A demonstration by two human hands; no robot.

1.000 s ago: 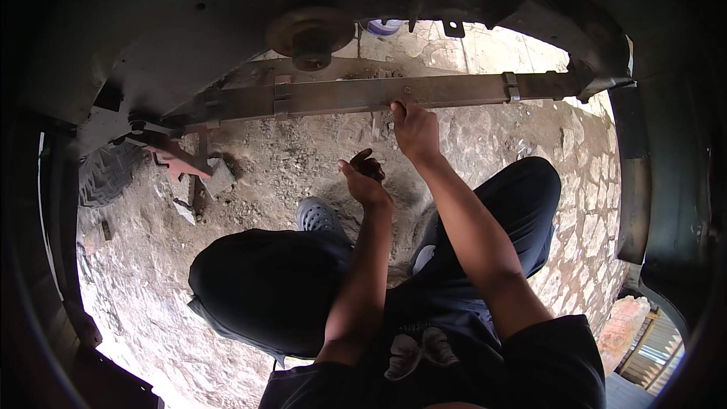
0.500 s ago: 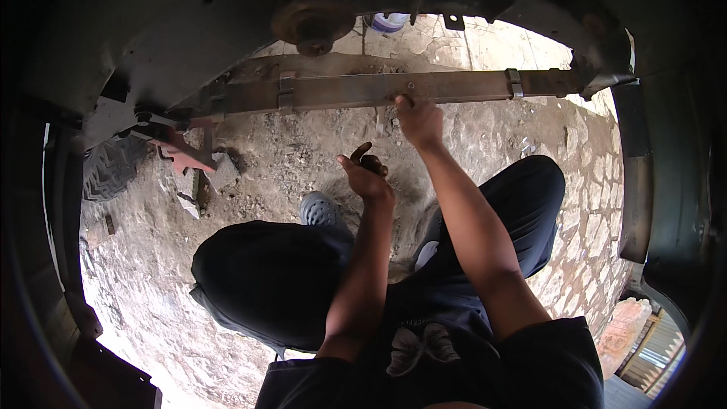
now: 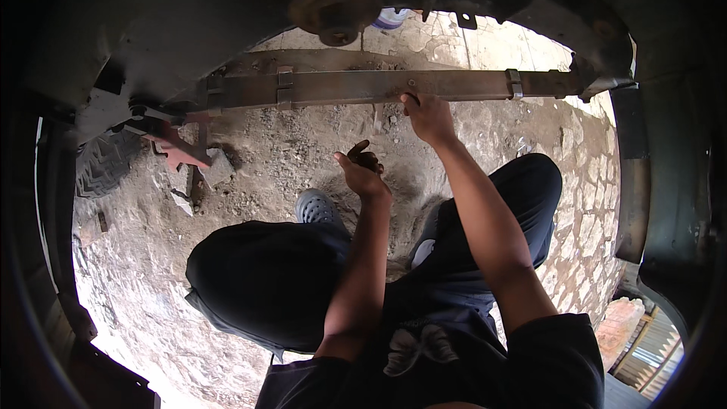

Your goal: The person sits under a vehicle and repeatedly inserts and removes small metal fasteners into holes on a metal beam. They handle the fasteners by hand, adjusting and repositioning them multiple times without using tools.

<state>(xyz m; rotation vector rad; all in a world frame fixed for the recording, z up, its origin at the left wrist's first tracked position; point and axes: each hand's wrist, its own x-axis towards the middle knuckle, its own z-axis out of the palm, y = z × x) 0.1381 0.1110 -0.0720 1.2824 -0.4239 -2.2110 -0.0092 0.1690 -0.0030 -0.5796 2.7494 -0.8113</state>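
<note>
A long, rusty leaf spring runs across in front of me, with metal clips around it near both ends. My right hand is at its lower edge near the middle, just below a small round bolt head. Its fingers are curled in, and whatever they may hold is hidden. Palm up, my left hand stays below the spring and apart from it. Its thumb and forefinger stick out while the other fingers curl. They look dark and smudged, and I cannot make out what lies in them.
Dark vehicle bodywork closes in overhead and on both sides, with a round rusty mount hanging down. At left are a red metal stand, broken blocks and a tyre. A bucket stands beyond the spring on stony ground.
My right hand has shifted slightly right along the spring's lower edge, its fingers still curled. My left hand stays nearly in place. The whole view has tilted a little.
</note>
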